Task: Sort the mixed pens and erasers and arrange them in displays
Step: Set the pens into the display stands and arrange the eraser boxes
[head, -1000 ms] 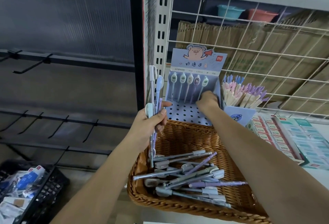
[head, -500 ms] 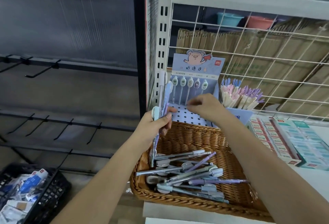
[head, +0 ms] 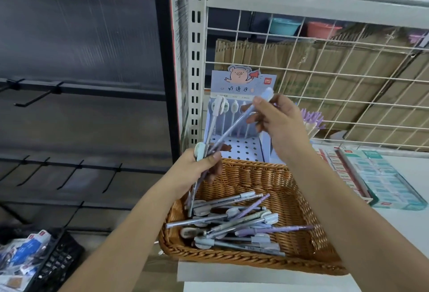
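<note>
Left hand (head: 197,172) grips pastel plastic pens (head: 217,108) above the brown wicker basket (head: 250,262); right hand (head: 282,124) pinches one lilac pen (head: 241,119); tugging could spill others.

The pen display (head: 242,83) carries on its header card three brush-style Chinese characters, 妙语连, beneath a cartoon pig with a megaphone. A small red logo (head: 268,80) in the card's upper right corner appears to read "deli". The fine print (head: 234,96) below is too small to read, apart from what may be "0.38mm". The red tags (head: 347,151) on the eraser boxes (head: 383,180) are illegible.
</note>
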